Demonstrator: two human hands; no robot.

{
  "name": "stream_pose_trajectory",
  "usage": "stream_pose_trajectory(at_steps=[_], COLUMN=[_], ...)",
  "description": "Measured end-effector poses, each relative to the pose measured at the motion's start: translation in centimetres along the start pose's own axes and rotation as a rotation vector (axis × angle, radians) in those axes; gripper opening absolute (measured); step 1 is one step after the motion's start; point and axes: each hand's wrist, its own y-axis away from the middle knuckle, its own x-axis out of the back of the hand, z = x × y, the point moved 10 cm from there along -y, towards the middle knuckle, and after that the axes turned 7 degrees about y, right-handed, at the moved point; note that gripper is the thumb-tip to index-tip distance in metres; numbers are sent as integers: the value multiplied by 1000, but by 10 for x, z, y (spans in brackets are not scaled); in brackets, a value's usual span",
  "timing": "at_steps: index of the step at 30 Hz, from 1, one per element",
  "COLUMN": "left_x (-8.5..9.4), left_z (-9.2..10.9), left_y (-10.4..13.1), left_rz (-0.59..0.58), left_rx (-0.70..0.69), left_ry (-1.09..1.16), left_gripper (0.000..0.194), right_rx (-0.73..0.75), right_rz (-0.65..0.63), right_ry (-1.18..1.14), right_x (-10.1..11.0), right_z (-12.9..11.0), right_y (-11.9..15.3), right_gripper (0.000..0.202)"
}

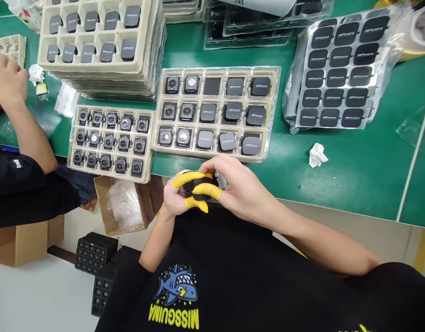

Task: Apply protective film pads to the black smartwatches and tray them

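Observation:
In front of my body, just off the table edge, both hands hold a small black smartwatch body (pixel 189 186), mostly hidden by the fingers. My left hand (pixel 175 196) grips it from the left, with yellow finger cots on its fingers. My right hand (pixel 238 189) pinches it from the right, also in yellow cots. A bit of clear film (pixel 221 180) shows beside my right fingers. Just beyond lies a beige tray (pixel 214 154) of watch bodies. Some show their round backs, others carry dark square HiFuture stickers; one top-row slot holds only a dark pad (pixel 212 86).
Left of it is a second tray (pixel 73 159) of watches, below a tall tray stack (pixel 105 74). Sticker sheets (pixel 302 103) and crumpled paper (pixel 317 155) lie right. Another person's hand (pixel 8 83) is far left. An open carton (pixel 109 226) stands below the table.

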Motion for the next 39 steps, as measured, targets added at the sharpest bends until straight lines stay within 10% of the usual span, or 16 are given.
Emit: stream_pose_trajectory(at_steps=[15,24,31,36,39], left_x=[11,53,76,86,93], left_z=[3,-6,-7,-13,-18], left_y=[4,31,64,77,81], left_rz=[21,173,338,351,369], left_rx=[81,194,275,357,392], left_ry=[-76,-87,-100,-145,-182], left_gripper=[74,53,54,54,48], right_rx=[9,-97,-164,-66,130], right_rz=[-26,322,176,278,103], right_ry=[-65,395,644,698,663], right_x=[-4,93,68,64,19], right_z=[0,95,134,97,60], right_y=[-7,-151,-194,-164,-136], right_gripper=[10,10,26,31,24])
